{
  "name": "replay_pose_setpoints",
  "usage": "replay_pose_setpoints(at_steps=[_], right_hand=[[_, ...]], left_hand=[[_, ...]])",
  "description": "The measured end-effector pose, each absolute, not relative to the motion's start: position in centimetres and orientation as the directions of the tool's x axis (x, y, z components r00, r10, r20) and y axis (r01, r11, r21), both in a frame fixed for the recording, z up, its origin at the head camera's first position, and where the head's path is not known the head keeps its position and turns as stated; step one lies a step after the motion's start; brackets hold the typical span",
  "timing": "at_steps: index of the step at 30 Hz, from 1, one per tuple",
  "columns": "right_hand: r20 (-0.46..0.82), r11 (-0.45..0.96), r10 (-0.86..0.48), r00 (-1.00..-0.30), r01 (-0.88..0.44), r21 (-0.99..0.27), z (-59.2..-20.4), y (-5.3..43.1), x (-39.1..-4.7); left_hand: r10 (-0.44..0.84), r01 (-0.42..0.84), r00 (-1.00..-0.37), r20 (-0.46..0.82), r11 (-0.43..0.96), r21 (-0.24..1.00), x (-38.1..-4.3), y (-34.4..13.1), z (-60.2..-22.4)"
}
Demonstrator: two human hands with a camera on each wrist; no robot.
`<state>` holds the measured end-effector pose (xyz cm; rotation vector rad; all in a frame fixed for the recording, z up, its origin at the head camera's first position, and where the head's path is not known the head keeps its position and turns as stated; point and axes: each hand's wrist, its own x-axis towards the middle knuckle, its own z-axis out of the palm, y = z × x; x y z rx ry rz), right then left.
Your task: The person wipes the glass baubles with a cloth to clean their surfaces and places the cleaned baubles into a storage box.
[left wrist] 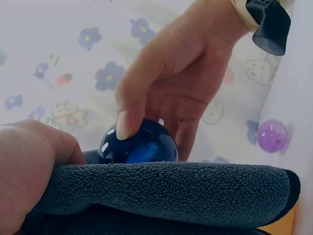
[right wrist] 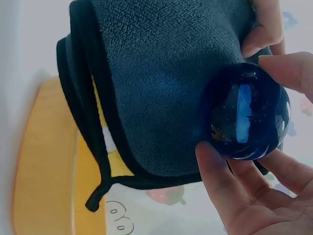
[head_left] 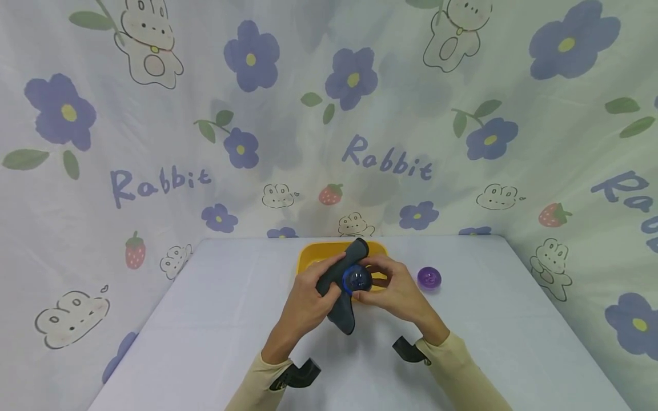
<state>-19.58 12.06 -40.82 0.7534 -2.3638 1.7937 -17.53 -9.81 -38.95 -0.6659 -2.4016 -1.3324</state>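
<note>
My left hand [head_left: 307, 295] grips a dark grey towel [head_left: 341, 315] with black edging, folded and hanging from the fingers. My right hand [head_left: 402, 291] pinches a clear blue ball [right wrist: 247, 112] between thumb and fingertips. In the right wrist view the ball is against the towel's face, and the thumb is on its upper side with the fingers below. The left wrist view shows the towel's fold covering the lower part of the ball. Both hands are raised over the near side of a yellow container [head_left: 320, 249].
A clear purple ball [head_left: 429, 278] lies on the white table [head_left: 216, 308], right of the container. What is inside the container is mostly hidden by the hands and towel. A printed curtain [head_left: 298, 131] stands behind the table.
</note>
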Motion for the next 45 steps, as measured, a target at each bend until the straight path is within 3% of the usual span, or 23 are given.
replay_pose_setpoints(at_steps=[18,28,45], right_hand=[[0.463,-0.015,-0.308,-0.831,-0.483,-0.876,-40.58,11.66,-19.14],[0.512,0.004,-0.225,-0.829,-0.526,-0.850,-40.69,11.60,-19.23],[0.493,0.011,-0.206,-0.845,-0.506,-0.863,-40.89,11.94,-19.80]], left_hand=[[0.275,0.498,-0.867,0.415,0.456,0.738,-17.49,-9.29,-39.00],[0.264,0.460,-0.888,0.377,0.472,0.752,-17.32,-9.07,-39.02],[0.241,0.422,-0.907,0.346,0.491,0.762,-17.01,-9.23,-38.78]])
